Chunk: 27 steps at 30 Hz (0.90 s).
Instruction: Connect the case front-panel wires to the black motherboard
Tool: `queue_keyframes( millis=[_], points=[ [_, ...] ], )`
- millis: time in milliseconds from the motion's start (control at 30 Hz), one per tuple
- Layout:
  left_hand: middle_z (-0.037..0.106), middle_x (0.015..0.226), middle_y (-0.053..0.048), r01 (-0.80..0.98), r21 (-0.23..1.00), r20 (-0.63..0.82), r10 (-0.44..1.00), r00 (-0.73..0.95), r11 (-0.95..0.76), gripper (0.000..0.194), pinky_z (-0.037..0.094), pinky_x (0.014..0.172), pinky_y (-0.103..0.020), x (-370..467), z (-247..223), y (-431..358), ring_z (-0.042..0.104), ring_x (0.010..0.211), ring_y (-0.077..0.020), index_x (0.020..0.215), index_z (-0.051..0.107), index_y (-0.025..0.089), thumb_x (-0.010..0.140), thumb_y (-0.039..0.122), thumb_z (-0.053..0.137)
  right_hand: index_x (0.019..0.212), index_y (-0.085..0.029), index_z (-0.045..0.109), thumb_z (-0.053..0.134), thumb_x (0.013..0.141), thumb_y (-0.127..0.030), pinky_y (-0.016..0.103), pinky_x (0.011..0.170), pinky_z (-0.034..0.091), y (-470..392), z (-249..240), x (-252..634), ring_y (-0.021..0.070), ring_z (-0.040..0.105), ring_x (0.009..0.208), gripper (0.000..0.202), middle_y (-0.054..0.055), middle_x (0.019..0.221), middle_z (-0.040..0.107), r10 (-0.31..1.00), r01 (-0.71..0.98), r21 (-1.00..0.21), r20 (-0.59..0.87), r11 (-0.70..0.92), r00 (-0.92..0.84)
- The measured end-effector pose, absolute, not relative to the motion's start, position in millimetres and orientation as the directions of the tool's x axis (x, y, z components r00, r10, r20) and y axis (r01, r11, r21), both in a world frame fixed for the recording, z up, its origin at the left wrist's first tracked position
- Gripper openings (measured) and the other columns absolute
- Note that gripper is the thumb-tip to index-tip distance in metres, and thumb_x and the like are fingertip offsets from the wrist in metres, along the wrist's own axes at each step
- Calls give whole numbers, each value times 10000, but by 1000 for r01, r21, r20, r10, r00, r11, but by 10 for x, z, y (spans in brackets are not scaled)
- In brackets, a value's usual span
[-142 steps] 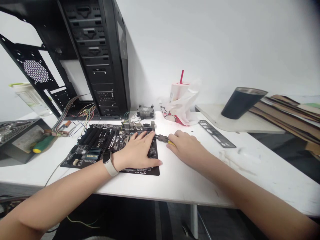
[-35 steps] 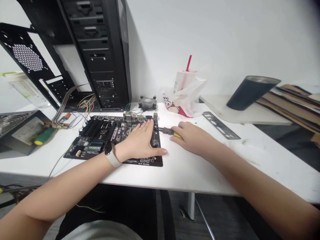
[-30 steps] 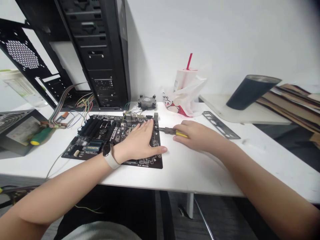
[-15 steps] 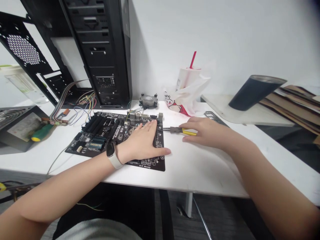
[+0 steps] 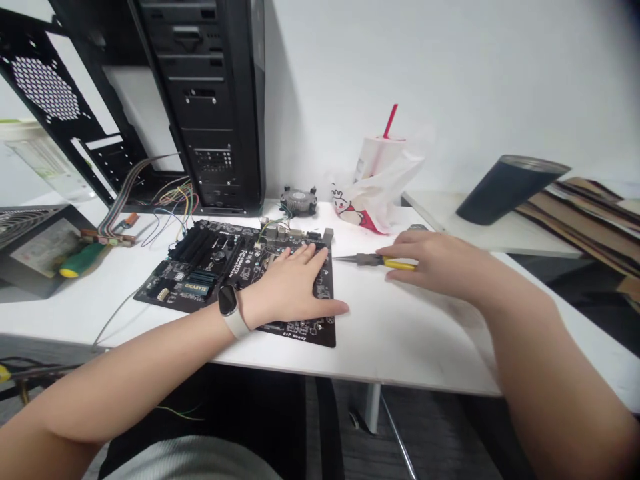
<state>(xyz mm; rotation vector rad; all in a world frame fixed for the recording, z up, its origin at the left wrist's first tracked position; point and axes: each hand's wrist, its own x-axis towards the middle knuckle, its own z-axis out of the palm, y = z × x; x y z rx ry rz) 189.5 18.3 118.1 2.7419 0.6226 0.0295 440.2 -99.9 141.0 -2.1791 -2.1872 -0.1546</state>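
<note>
A black motherboard (image 5: 200, 267) lies flat on the white table. My left hand (image 5: 293, 287) rests palm down on its right part, fingers spread and thumb reaching past the right edge, hiding the board beneath. To the right, my right hand (image 5: 425, 263) is closed around the yellow handles of needle-nose pliers (image 5: 367, 260). The pliers lie low over the tabletop, their jaws pointing left at the board's right edge. Whether the tips touch the board I cannot tell. A round CPU cooler (image 5: 299, 200), with thin wires beside it, sits behind the board.
An open black computer case (image 5: 215, 120) stands behind. At left are a power supply (image 5: 43, 250), a green-and-yellow screwdriver (image 5: 83, 260) and loose wires (image 5: 175, 197). A bagged drink cup (image 5: 377, 160) stands at the wall. A dark tumbler (image 5: 510, 190) and cardboard (image 5: 575, 220) are at right.
The pliers and my right hand have shifted slightly right, and the jaws look closer together. My left hand stays flat on the board. The whole view has shifted a little.
</note>
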Motion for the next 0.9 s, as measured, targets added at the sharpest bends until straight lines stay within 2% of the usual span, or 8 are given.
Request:
queue_keyframes(
  millis=[100,300,467,633,900],
  points=[
    [164,1632,-218,463,287,-53,468,882,-839,1039,158,1234,-545,1874,1190,218,130,1528,-365,1569,193,147,803,795,464,895,-190,768,488,877,-308,380,791,469,-1007,1440,4438,257,627,892,304,117,930,684,976,999,36,218,-11,2],
    [240,1613,-233,475,259,-32,484,874,-841,998,186,1222,-563,1843,1203,276,180,1512,-400,1548,267,140,812,788,449,778,-188,731,449,872,-215,308,787,454,-839,1303,4278,184,638,794,299,47,838,722,986,996,-87,165,-23,38],
    [329,1573,-241,443,206,-10,451,892,-872,951,281,1186,-567,1845,1238,293,285,1473,-418,1496,381,123,825,797,401,868,-171,737,450,883,-245,293,821,465,-789,1247,4337,182,646,863,297,58,932,729,932,978,-162,318,-129,175],
    [348,1554,-269,445,139,-45,443,895,-885,957,323,1168,-546,1854,1315,282,315,1461,-414,1499,370,86,843,781,405,947,-146,733,450,893,-307,359,844,492,-806,1254,4511,213,636,866,331,104,966,694,830,961,-179,487,-212,274],
    [302,1571,-279,414,223,-86,405,910,-883,912,247,1201,-522,1828,1322,322,278,1484,-380,1513,333,78,878,725,432,996,-178,707,511,842,-349,441,832,542,-640,1014,4650,276,639,954,302,132,1029,663,762,971,-152,601,-187,241]
  ],
)
